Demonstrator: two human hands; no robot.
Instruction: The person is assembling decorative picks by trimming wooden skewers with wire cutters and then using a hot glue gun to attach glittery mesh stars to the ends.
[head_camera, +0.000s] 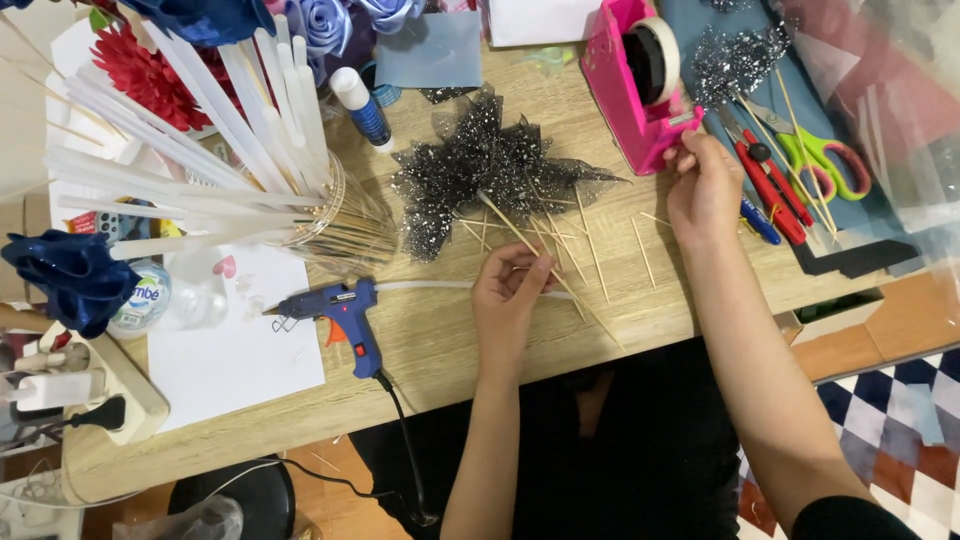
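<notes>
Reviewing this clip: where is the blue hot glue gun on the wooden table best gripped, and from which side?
Take the blue hot glue gun by its handle, which angles toward the table's near edge, coming from the cord side; the nozzle points left on its wire stand.

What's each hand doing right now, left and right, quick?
Left hand: closed on a thin wooden skewer.
Right hand: fingers pinching at the front of the pink tape dispenser; tape itself too small to tell.

Your left hand (512, 290) curls, fingertips pinched together; your right hand (703, 185) reaches forward, fingers bent, tips closed.
</notes>
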